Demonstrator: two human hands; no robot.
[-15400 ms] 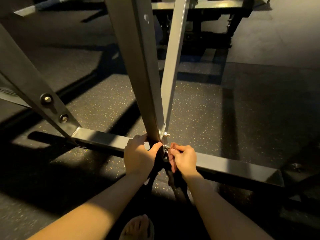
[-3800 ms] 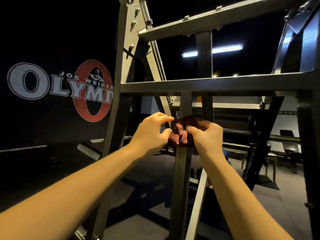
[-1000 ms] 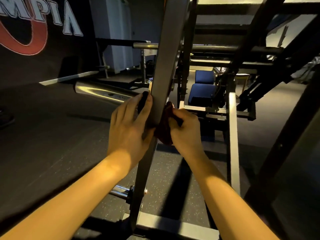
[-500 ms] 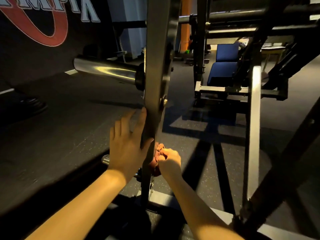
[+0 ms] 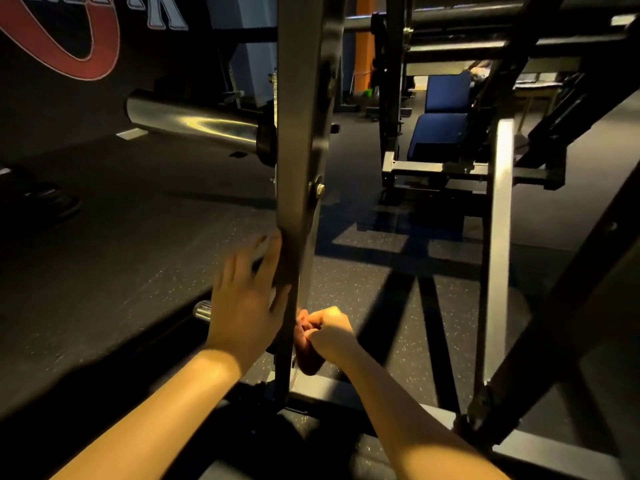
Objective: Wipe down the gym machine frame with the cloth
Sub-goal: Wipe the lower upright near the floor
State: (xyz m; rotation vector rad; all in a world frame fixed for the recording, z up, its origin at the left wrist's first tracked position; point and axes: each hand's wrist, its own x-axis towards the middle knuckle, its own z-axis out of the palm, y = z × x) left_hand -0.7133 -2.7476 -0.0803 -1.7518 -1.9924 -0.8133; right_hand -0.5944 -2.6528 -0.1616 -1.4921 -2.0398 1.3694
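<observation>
Against frame post (image 5: 294, 168), cloth (image 5: 307, 360) in right hand (image 5: 333, 332) (partial wall lettering (image 5: 162, 16))

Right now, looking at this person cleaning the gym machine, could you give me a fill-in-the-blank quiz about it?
1. The right hand grips a dark red ___ against the upright post.
2. The left hand rests against that post with its fingers pointing ___.
3. The padded seat beyond the post is coloured ___.
Missing words: cloth; up; blue.
</observation>
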